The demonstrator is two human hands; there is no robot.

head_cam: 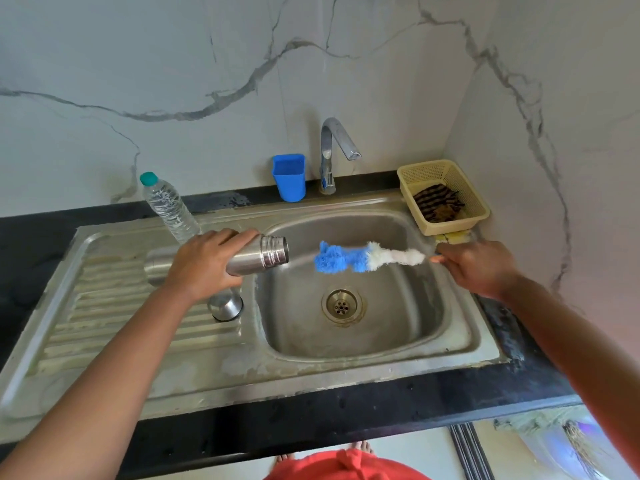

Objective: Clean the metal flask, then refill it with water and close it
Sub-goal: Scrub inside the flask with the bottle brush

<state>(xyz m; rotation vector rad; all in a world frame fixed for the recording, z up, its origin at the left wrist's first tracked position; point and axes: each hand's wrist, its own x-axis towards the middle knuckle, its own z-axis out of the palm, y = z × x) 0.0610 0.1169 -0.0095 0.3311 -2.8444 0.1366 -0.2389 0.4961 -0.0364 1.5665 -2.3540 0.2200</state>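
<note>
My left hand (204, 261) grips the metal flask (266, 256) around its body and holds it sideways above the sink's left edge, its open threaded mouth pointing right. My right hand (474, 266) holds the handle of a bottle brush (349, 258) with a blue tip and white bristles. The brush lies level over the basin, its blue end a short gap from the flask's mouth. The flask's steel cap (225, 305) stands on the draining board just below the flask. A clear plastic water bottle (168, 206) with a teal cap stands behind my left hand.
The steel sink (398, 327) has a drain (341, 306) at its middle and a ribbed draining board (114, 306) on the left. A chrome tap (334, 154) stands behind, with a blue cup (289, 178) beside it. A yellow basket (446, 195) holding a dark scrubber sits at the back right corner.
</note>
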